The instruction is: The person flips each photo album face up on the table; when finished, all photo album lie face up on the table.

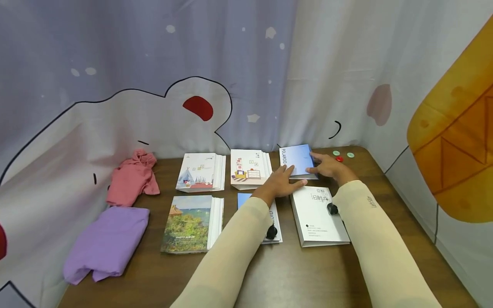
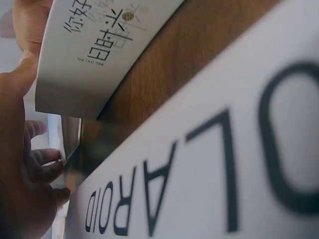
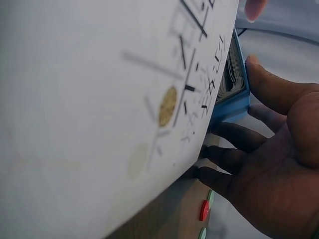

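A blue photo album [image 1: 299, 157] with POLAROID on its white strip lies at the back right of the table. My left hand [image 1: 280, 183] reaches its near left corner, fingers spread, thumb pointing right. From the right, my right hand [image 1: 328, 166] touches the same album, fingers at its right side and thumb by its near right corner. In the right wrist view the thumb lies against the blue album [image 3: 234, 107], beside its page edges. A white album with dark lettering [image 1: 319, 216] lies under my right wrist. Another POLAROID album [image 1: 276, 233] is partly hidden below my left forearm.
Two illustrated white albums [image 1: 198, 171] stand in the back row, left of the blue one. A landscape-covered photo album [image 1: 187, 224] lies nearer. Pink cloth [image 1: 132, 177] and folded purple cloth [image 1: 108, 244] are at left. Small green and red discs [image 1: 339, 158] lie back right, before the curtain.
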The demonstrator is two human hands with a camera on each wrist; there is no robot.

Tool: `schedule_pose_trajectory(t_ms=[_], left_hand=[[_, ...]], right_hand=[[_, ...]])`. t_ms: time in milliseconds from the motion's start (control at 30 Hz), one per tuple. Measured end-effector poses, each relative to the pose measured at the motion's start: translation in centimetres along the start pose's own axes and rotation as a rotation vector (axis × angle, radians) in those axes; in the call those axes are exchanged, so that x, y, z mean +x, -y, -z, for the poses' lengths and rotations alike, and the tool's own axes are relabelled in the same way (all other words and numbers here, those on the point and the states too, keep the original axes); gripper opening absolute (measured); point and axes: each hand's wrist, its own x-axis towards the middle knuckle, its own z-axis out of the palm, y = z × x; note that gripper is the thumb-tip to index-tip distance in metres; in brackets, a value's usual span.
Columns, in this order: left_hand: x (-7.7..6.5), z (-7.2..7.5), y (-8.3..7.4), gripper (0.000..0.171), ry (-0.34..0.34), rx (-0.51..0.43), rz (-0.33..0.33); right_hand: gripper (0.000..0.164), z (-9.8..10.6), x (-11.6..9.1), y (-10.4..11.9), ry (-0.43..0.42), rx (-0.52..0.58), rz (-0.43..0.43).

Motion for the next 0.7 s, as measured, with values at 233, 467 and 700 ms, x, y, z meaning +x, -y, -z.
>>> schedule_pose_trajectory(t_ms=[233,467,700], left_hand=[[0.0,0.1,-0.3,0.092,-0.001,0.036,0.0],[0.3,0.3,-0.6,0.09,-0.002,0.067,0.007],[0.6,0.4,-1.0,0.092,0.009,0.019,0.019]], right_hand=[[0.088,0.0,-0.1,0.2,-0.029,0.015,-0.006],[0.079,0.3,-0.7,0.8,-0.073,0.154,0.04],[0.064,0.3,-0.9,1.5,-0.118,0.282,0.098]])
